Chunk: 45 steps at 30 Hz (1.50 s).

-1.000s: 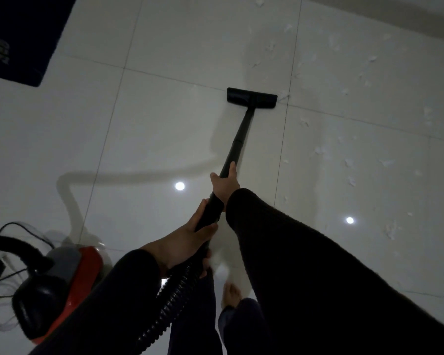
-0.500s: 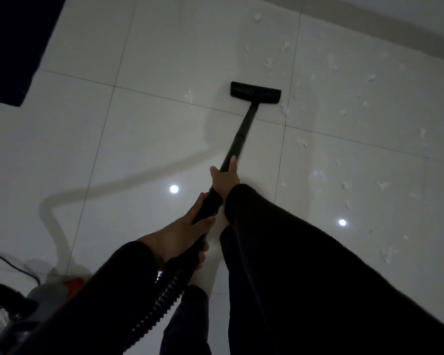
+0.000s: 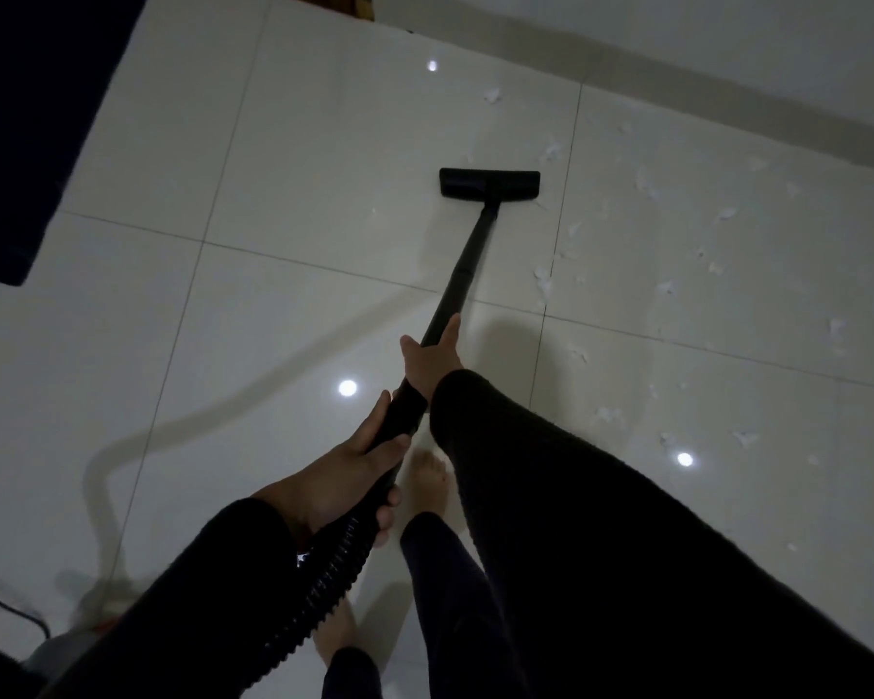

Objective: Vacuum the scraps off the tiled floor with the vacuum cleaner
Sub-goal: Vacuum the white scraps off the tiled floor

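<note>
A black vacuum wand runs from my hands out to a flat black floor nozzle resting on the white tiled floor. My right hand grips the wand higher up its tube. My left hand grips the thicker handle end, where the ribbed black hose begins. Several white paper scraps lie scattered on the tiles to the right of the nozzle and beyond it.
A dark mat or furniture edge fills the upper left. A white wall with a skirting runs along the top right. The vacuum body and a black cable sit at the lower left. My bare feet stand below the wand.
The nozzle has slid forward across the tile, toward the wall and the far scraps. The view has moved with it, so the vacuum body has nearly left the lower left corner.
</note>
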Tool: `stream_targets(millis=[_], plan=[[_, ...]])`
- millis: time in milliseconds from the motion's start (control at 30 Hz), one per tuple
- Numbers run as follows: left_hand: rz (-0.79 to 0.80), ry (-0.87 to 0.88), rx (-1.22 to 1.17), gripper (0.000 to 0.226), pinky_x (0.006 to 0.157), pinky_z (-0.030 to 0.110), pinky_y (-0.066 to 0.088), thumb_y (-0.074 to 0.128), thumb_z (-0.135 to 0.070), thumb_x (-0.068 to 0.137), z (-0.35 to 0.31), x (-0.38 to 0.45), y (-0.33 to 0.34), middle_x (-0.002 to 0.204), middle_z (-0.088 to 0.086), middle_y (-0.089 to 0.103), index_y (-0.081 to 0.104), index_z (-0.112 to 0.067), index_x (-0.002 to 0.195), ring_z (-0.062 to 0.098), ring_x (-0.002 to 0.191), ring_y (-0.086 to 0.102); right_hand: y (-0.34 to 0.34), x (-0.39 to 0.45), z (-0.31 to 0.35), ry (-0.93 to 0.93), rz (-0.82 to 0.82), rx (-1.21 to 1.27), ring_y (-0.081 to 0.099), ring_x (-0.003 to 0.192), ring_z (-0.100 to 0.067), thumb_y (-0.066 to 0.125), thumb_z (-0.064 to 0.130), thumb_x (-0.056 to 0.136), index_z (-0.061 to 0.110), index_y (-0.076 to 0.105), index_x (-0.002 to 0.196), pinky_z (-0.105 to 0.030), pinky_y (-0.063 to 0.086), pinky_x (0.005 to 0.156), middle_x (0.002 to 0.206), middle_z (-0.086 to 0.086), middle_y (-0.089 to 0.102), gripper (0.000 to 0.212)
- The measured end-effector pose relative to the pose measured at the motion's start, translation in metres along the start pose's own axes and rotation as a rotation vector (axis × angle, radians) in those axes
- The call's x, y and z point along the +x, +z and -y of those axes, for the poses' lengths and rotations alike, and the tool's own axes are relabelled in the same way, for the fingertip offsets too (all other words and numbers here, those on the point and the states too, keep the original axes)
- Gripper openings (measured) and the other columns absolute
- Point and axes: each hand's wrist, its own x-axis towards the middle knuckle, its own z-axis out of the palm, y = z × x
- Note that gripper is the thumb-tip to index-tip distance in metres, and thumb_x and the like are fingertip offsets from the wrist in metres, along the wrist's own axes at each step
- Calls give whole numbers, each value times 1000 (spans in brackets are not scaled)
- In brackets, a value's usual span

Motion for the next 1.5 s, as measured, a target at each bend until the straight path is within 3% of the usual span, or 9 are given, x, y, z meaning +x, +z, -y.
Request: stream_targets(millis=[133, 333, 600, 800, 1167, 1233, 1367, 1433, 1500], plan=[[-11, -8, 4, 64, 45, 26, 47, 44, -33, 99, -29, 9, 8, 66, 9, 46, 4, -65, 138, 14, 41, 47, -15, 10, 21, 15, -3, 33, 59, 86, -25, 44, 35, 98, 36, -21, 149, -42, 52, 91, 128, -14, 57, 83], [-23, -5, 32, 63, 45, 25, 47, 45, -34, 98, -71, 22, 10, 63, 8, 48, 6, -65, 138, 14, 41, 47, -32, 29, 53, 14, -5, 102, 60, 88, -26, 45, 35, 97, 37, -18, 150, -47, 52, 93, 118, -9, 57, 83], [-22, 20, 81, 65, 42, 25, 47, 44, -32, 99, -121, 52, 8, 67, 10, 46, 4, -61, 141, 13, 40, 47, -51, 64, 93, -14, -15, 128, 57, 91, -26, 46, 34, 97, 35, -17, 150, -50, 49, 97, 132, -11, 53, 83], [-24, 23, 95, 64, 44, 24, 47, 45, -33, 98, -165, 78, 0, 67, 9, 47, 5, -61, 140, 14, 41, 47, -66, 94, 134, -10, -33, 119, 59, 82, -24, 44, 32, 97, 36, -17, 150, -49, 51, 95, 105, -6, 55, 81], [44, 13, 168, 67, 47, 28, 47, 46, -32, 98, -261, 125, -38, 61, 6, 51, 2, -60, 141, 15, 42, 49, -78, 146, 220, -6, -87, 172, 60, 100, -32, 47, 37, 95, 40, -16, 150, -51, 49, 97, 133, -13, 51, 83], [47, 26, 225, 67, 52, 30, 48, 46, -34, 98, -271, 129, -42, 67, 7, 55, 3, -59, 142, 15, 44, 51, -80, 149, 228, -14, -87, 206, 60, 103, -33, 49, 37, 95, 42, -13, 150, -51, 50, 97, 135, -11, 49, 82], [52, 59, 317, 67, 61, 30, 47, 46, -34, 97, -282, 125, -40, 103, 18, 66, 2, -56, 143, 11, 50, 55, -85, 149, 235, -43, -122, 218, 56, 97, -25, 49, 35, 96, 42, -3, 151, -41, 49, 95, 143, -10, 43, 76], [67, 45, 232, 69, 53, 29, 48, 48, -30, 97, -284, 121, -36, 75, 12, 60, 4, -58, 142, 13, 47, 54, -89, 146, 235, -48, -140, 212, 52, 96, -22, 49, 35, 97, 42, 0, 152, -36, 46, 92, 146, -9, 42, 74], [92, 40, 178, 70, 49, 29, 48, 51, -27, 97, -286, 118, -29, 65, 10, 52, 8, -60, 141, 17, 47, 52, -94, 140, 234, -35, -153, 212, 52, 101, -24, 49, 35, 97, 42, 4, 152, -34, 44, 90, 146, -9, 42, 71]])
